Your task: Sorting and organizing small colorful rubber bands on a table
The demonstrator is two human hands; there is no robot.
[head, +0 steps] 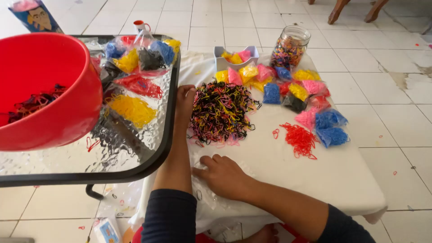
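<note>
Your white-clothed table (288,180) carries the work; a glass-topped side table (135,153) stands to its left, bearing a red plastic bowl (49,90). At the cloth's centre lies a mixed pile of small rubber bands (220,110), black, yellow and pink. Your right hand (222,175) rests palm-down, fingers spread, on a stack of clear plastic bags (204,198), gripping nothing. A bare foot (184,103) touches the pile's left edge. Your left hand is out of view.

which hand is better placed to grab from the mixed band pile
Left, probably. The left hand lies at the left edge of the pile, while the right hand rests on clear bags nearer the body, apart from it.
</note>
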